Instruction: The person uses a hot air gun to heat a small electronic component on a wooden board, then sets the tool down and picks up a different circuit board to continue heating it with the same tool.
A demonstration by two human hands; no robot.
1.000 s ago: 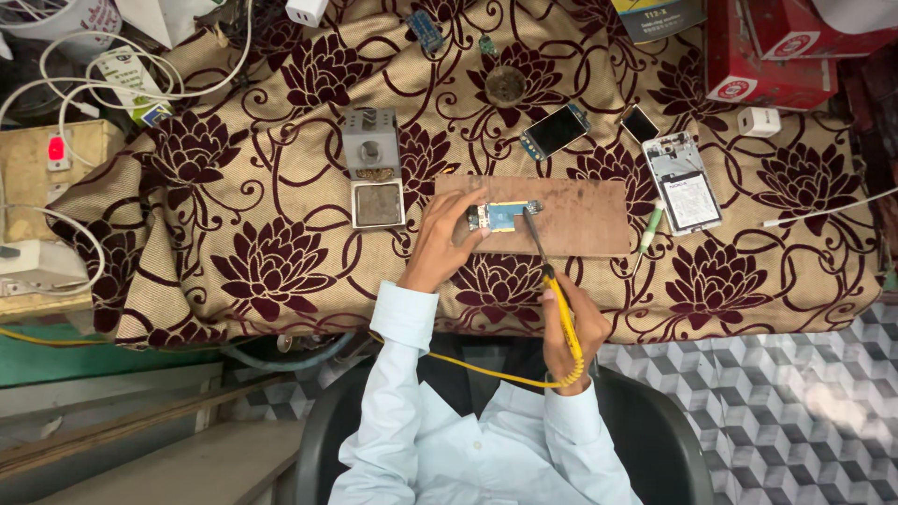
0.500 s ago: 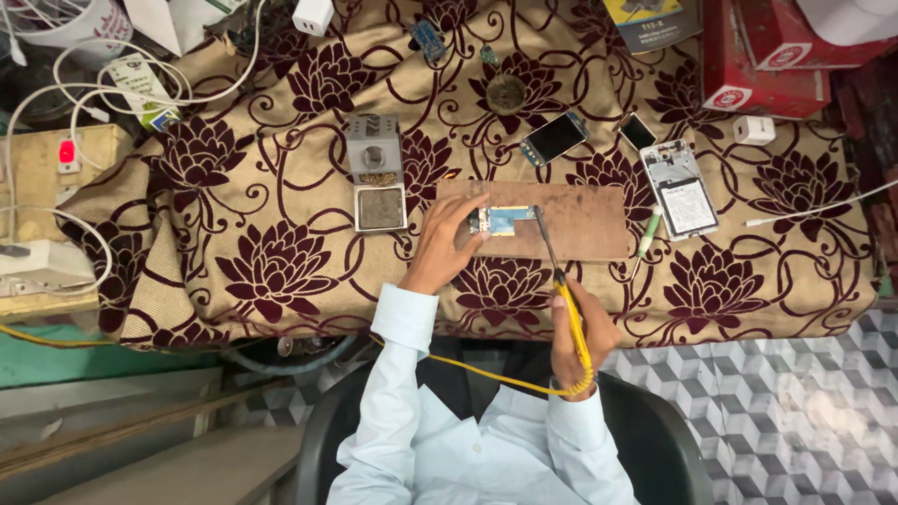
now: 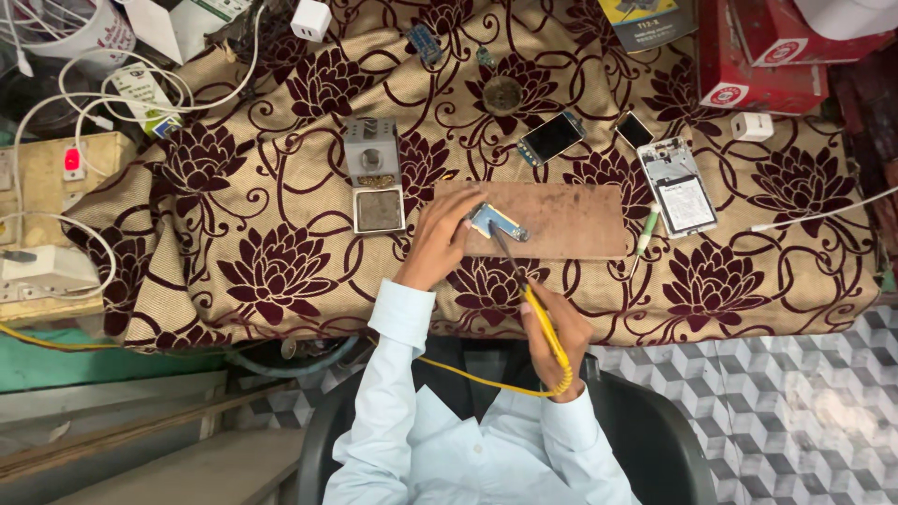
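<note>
Under my left hand (image 3: 440, 238), the small blue circuit board (image 3: 498, 221) lies pinned by my fingertips on the brown wooden work slab (image 3: 571, 220); my right hand (image 3: 559, 339) grips the yellow-handled soldering iron (image 3: 524, 281), tip at the board. In my judgement: keep the board flat, the touch brief.

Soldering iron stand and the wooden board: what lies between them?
In the head view, the left hand lies between the soldering iron stand and the wooden board, its fingers reaching onto the board's left end to hold the small circuit board.
</note>
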